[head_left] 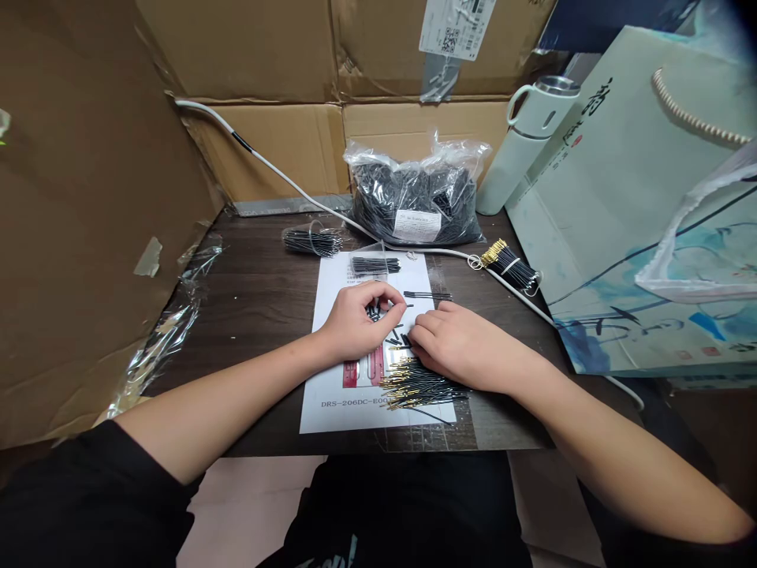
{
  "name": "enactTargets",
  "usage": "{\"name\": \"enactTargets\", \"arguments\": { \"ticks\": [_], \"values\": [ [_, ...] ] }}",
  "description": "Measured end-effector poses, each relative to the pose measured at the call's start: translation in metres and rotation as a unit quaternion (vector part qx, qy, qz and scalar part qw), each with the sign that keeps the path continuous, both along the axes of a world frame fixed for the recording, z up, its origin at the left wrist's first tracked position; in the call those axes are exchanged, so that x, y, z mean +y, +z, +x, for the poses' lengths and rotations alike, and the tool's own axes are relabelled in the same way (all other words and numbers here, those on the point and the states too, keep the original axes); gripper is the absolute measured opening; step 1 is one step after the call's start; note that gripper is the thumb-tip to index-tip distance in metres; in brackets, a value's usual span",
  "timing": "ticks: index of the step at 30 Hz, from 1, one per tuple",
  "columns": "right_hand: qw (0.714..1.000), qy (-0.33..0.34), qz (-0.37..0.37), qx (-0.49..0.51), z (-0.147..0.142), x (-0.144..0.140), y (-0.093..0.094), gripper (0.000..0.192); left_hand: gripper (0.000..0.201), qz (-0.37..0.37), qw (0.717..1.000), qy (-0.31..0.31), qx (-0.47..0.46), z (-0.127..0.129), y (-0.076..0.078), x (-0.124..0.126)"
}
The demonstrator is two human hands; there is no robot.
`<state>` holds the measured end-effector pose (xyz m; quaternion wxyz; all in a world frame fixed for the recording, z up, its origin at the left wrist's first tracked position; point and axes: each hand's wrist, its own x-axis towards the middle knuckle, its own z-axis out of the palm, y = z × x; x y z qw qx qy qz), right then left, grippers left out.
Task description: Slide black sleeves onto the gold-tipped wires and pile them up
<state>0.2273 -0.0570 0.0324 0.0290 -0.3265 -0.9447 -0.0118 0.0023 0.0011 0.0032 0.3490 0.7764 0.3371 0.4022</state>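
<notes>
The left hand (358,319) has its grip pinched narrow on a few short black wires (378,312) over the white sheet (331,394) at the desk's (260,292) centre. The right hand (458,343) rests flat, grip loosely spread, on the gold-tipped wire pile (414,385) at its 6 o'clock. A careless sweep could scatter those loose wires off the sheet, and the thin ones could slip from the pinch.
</notes>
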Motion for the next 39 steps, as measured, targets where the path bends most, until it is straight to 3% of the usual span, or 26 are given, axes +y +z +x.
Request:
{"name": "enactTargets", "arguments": {
  "ticks": [5,8,13,19,28,33,39],
  "values": [
    [0.989,0.008,-0.093,0.113,0.005,0.003,0.006,0.017,0.004,-0.008,1.000,0.007,-0.006,0.000,-0.002,0.000],
    [0.952,0.010,-0.169,0.257,0.013,0.005,0.012,0.014,0.004,-0.019,1.000,0.012,-0.012,0.000,-0.003,0.002],
    [0.895,-0.073,-0.142,0.416,0.025,0.011,0.015,0.008,0.009,-0.052,0.998,0.024,-0.039,-0.001,-0.003,0.004],
    [0.887,-0.124,-0.060,0.441,0.024,0.017,0.007,0.012,0.010,-0.061,0.996,0.018,-0.060,-0.002,-0.002,0.003],
    [0.888,-0.118,-0.065,0.439,0.021,0.016,0.007,0.011,0.010,-0.048,0.997,0.015,-0.054,-0.001,-0.004,0.003],
    [0.887,-0.141,-0.099,0.429,0.022,0.017,0.007,0.011,0.010,-0.042,0.998,0.015,-0.050,-0.001,-0.003,0.002],
    [0.857,-0.173,-0.182,0.450,0.023,0.019,0.002,0.008,0.009,-0.011,0.999,0.015,-0.034,-0.002,-0.003,0.002]
  ]
}}
